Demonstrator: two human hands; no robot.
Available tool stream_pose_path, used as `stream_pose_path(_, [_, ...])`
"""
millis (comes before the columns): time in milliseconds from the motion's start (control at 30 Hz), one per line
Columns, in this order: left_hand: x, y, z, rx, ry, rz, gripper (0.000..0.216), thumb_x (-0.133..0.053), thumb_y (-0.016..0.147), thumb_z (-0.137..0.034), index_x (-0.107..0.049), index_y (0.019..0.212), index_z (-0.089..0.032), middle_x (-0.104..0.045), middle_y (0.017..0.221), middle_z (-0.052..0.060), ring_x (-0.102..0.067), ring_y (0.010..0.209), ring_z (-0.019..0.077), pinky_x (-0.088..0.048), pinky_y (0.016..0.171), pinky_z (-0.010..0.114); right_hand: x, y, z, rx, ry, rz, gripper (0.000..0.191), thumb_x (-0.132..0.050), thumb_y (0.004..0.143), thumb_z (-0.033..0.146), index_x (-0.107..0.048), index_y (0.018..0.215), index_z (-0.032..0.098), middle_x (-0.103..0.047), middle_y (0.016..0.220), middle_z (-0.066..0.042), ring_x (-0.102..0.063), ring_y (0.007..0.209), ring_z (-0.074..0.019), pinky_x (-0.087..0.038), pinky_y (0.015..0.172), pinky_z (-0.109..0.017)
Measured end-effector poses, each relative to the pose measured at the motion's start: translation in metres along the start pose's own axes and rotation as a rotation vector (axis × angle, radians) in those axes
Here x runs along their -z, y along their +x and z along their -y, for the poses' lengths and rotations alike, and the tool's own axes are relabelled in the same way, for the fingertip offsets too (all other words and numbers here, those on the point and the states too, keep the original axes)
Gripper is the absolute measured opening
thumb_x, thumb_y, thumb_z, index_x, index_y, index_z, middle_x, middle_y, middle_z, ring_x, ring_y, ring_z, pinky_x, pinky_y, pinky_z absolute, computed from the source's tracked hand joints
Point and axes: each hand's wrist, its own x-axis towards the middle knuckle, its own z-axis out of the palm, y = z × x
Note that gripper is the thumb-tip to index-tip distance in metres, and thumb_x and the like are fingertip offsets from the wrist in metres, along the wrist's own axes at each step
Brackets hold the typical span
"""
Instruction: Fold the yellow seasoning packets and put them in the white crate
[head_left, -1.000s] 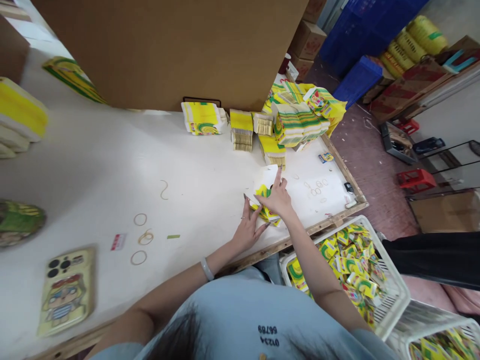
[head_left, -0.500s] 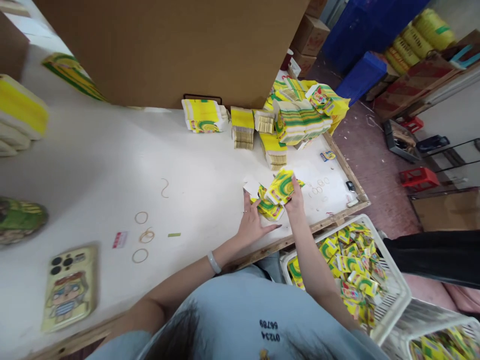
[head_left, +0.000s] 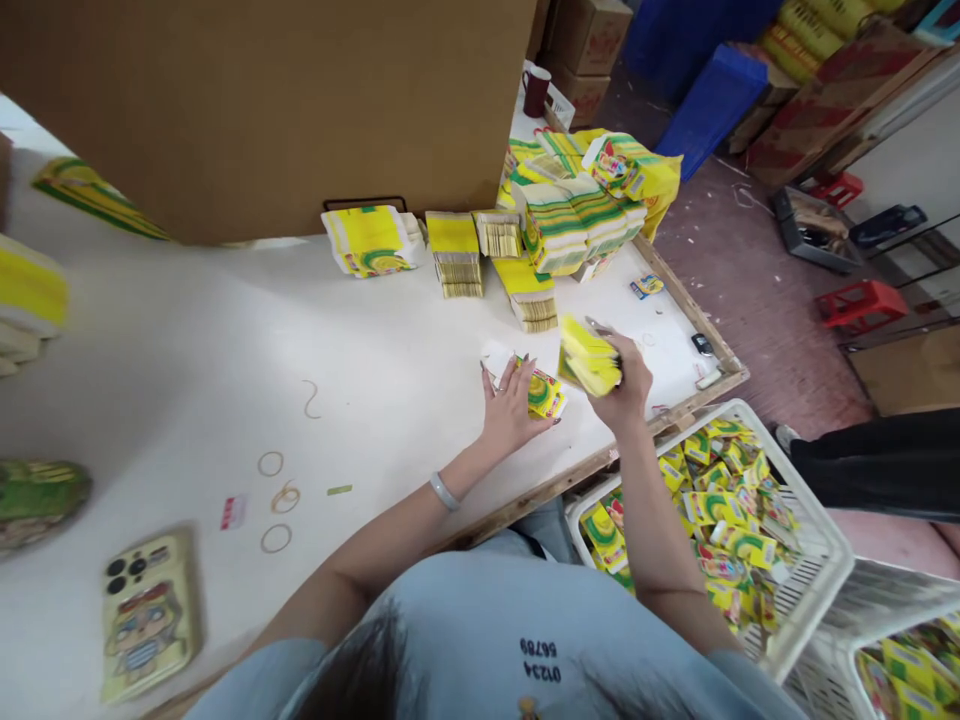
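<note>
My right hand [head_left: 628, 385] is lifted a little above the white table [head_left: 187, 340] and grips a small yellow carton [head_left: 589, 357]. My left hand [head_left: 512, 404] lies flat on the table, fingers spread, pressing on a small pile of flat yellow-green cartons [head_left: 546, 393] with a white flap showing at its far side. Behind both hands stand bundled stacks of flat yellow cartons [head_left: 453, 252] and a heap of striped ones [head_left: 576, 220].
A white basket [head_left: 806, 520] with several folded cartons stands below the table's right edge; a second basket [head_left: 900, 660] is beside it. Rubber bands [head_left: 274, 500] and a phone [head_left: 146, 615] lie at the left. A big cardboard wall [head_left: 262, 100] rises behind the table.
My right hand has picked one carton off the pile and lifted it to the right. The left hand stayed pressed on the pile. The view shifted slightly.
</note>
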Motion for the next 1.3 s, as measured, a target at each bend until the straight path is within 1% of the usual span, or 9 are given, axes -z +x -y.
stream_pose_path(233, [-0.010,0.006,-0.024,-0.093,0.124,0.113,0.093,-0.082,0.075,-0.041,-0.039,0.155,-0.021,-0.030,0.168,0.020,-0.015,0.159,0.0457,0.008,0.123,0.073,0.045,0.017,-0.015,-0.276,0.308,-0.384,0.065,-0.079,0.074,0.055,-0.062,0.123,0.017,-0.076,0.114,-0.011,-0.071,0.118,-0.0271,-0.054,0.108,-0.050])
stream_pose_path(433, [0.004,0.028,-0.011,-0.216,0.381,0.298,0.066,-0.074,0.074,-0.020,-0.059,0.139,-0.020,-0.053,0.152,0.018,-0.030,0.154,0.0438,-0.005,0.126,0.071,0.029,-0.014,-0.043,-0.897,0.510,-0.002,0.050,-0.089,0.058,0.057,-0.069,0.086,0.020,-0.080,0.080,-0.008,-0.079,0.095,-0.0336,-0.067,0.081,-0.046])
stream_pose_path(600, [0.090,0.031,0.050,-0.292,0.414,0.427,0.064,-0.066,0.073,-0.010,-0.062,0.135,-0.023,-0.043,0.162,0.014,-0.022,0.159,0.0399,0.000,0.126,0.071,-0.029,-0.048,-0.039,-0.940,0.613,0.301,0.052,-0.086,0.061,0.063,-0.070,0.084,0.019,-0.080,0.079,-0.008,-0.080,0.084,-0.0310,-0.067,0.073,-0.042])
stream_pose_path(733, [0.133,0.004,0.057,-0.156,0.233,0.406,0.076,-0.068,0.080,-0.024,-0.045,0.152,-0.023,-0.031,0.169,0.014,-0.010,0.161,0.0398,-0.002,0.127,0.069,-0.070,-0.061,-0.031,-0.881,0.622,0.373,0.057,-0.090,0.057,0.058,-0.068,0.093,0.019,-0.080,0.084,-0.006,-0.078,0.082,-0.0278,-0.066,0.076,-0.042])
stream_pose_path(833, [0.115,-0.026,0.041,-0.052,-0.073,0.261,0.095,-0.064,0.090,-0.048,-0.009,0.165,-0.024,-0.017,0.173,0.016,-0.014,0.162,0.0325,-0.021,0.129,0.058,-0.073,-0.070,-0.026,-0.776,0.600,0.320,0.060,-0.085,0.065,0.057,-0.065,0.108,0.021,-0.079,0.103,-0.007,-0.075,0.098,-0.0257,-0.062,0.091,-0.043])
stream_pose_path(967, [0.050,-0.047,0.021,0.021,-0.383,0.110,0.105,-0.055,0.094,-0.062,0.019,0.160,-0.025,-0.009,0.174,0.020,-0.017,0.162,0.0280,-0.034,0.125,0.049,-0.064,-0.086,-0.028,-0.316,0.476,0.393,0.056,-0.083,0.072,0.053,-0.061,0.115,0.025,-0.071,0.122,-0.009,-0.066,0.119,-0.0266,-0.049,0.112,-0.048])
stream_pose_path(1100, [0.007,-0.046,0.015,0.144,-0.448,0.120,0.087,-0.055,0.098,-0.049,-0.002,0.159,-0.018,-0.023,0.167,0.028,-0.041,0.151,0.0304,-0.046,0.116,0.042,-0.068,-0.101,-0.041,-0.321,0.354,0.387,0.069,-0.081,0.065,0.065,-0.057,0.114,0.023,-0.066,0.125,-0.014,-0.064,0.121,-0.0290,-0.049,0.109,-0.049])
stream_pose_path(1200, [0.012,-0.041,0.014,0.163,-0.412,0.163,0.070,-0.053,0.100,-0.043,-0.016,0.155,-0.017,-0.041,0.157,0.025,-0.052,0.141,0.0288,-0.049,0.112,0.040,-0.072,-0.103,-0.046,-0.475,0.255,0.395,0.069,-0.073,0.066,0.076,-0.058,0.107,0.022,-0.071,0.112,-0.012,-0.069,0.105,-0.0271,-0.056,0.095,-0.042])
stream_pose_path(1300, [0.029,-0.041,0.009,0.214,-0.275,0.266,0.065,-0.056,0.098,-0.045,-0.028,0.149,-0.016,-0.055,0.144,0.022,-0.060,0.131,0.0306,-0.050,0.108,0.044,-0.068,-0.096,-0.044,-0.571,0.160,0.440,0.062,-0.049,0.085,0.079,-0.063,0.097,0.020,-0.074,0.090,-0.009,-0.071,0.086,-0.0237,-0.057,0.083,-0.037])
